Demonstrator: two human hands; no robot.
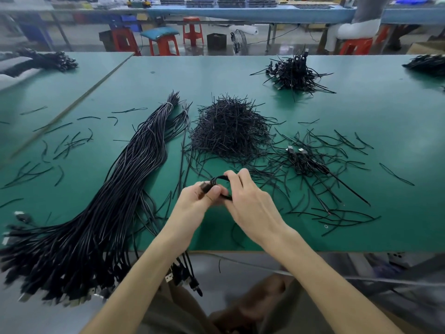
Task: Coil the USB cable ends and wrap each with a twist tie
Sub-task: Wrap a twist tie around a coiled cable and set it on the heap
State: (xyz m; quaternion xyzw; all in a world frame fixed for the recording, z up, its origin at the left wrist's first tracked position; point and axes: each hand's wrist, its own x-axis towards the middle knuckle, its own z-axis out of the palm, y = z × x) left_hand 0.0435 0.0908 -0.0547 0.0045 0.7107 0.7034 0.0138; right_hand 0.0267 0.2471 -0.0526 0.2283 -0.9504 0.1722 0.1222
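Note:
Above the green table's near middle, both hands hold a small coil of black USB cable (218, 180). My left hand (196, 201) pinches the coil with its plug end between thumb and fingers. My right hand (248, 201) grips the coil's right side from above. A thick bundle of uncoiled black USB cables (101, 208) lies to the left, its plugs hanging over the table's front edge. A heap of black twist ties (228, 128) sits just beyond the hands. Two coiled cables (303, 160) lie to the right among loose ties.
A pile of finished tied cables (295, 72) sits at the back right. More black piles lie at the far left (48, 60) and far right (428, 63). Loose ties are scattered over the table (361, 112). Red stools (163, 44) and a seated person (356, 27) are behind.

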